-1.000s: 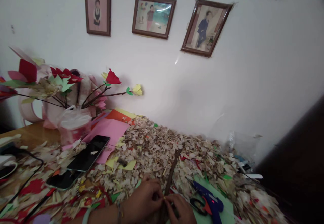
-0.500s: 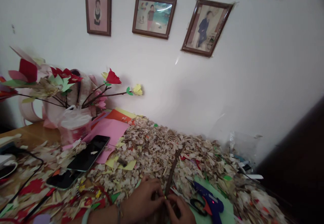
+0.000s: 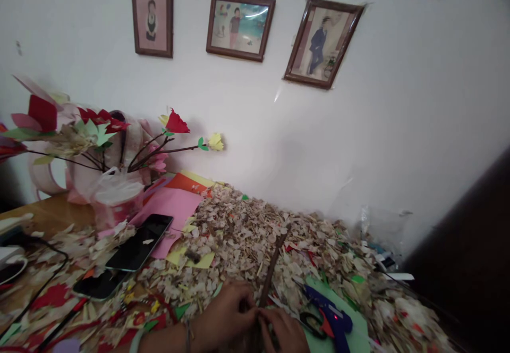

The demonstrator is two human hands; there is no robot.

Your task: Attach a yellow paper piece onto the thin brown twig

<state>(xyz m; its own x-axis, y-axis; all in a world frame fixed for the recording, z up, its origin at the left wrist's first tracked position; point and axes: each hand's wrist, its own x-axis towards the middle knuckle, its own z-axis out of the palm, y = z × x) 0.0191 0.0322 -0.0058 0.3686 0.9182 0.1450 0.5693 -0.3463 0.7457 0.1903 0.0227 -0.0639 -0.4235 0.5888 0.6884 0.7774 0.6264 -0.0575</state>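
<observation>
The left hand (image 3: 227, 313) and right hand (image 3: 283, 332) close together on a twig (image 3: 271, 270) at the near edge of the worktop (image 3: 48, 209). Its upper end projects from the grip, tilted over paper scraps (image 3: 247, 236). Scissors (image 3: 311, 325) and a glue gun (image 3: 329, 313) lie just right, on green paper (image 3: 356, 332).

Head camera — tilted down at the hands (image 3: 229, 310)

You hold a thin, dark brown wooden twig (image 3: 271, 270) low between your left hand (image 3: 227, 313) and right hand (image 3: 283, 332), its upper end tilting away.
</observation>
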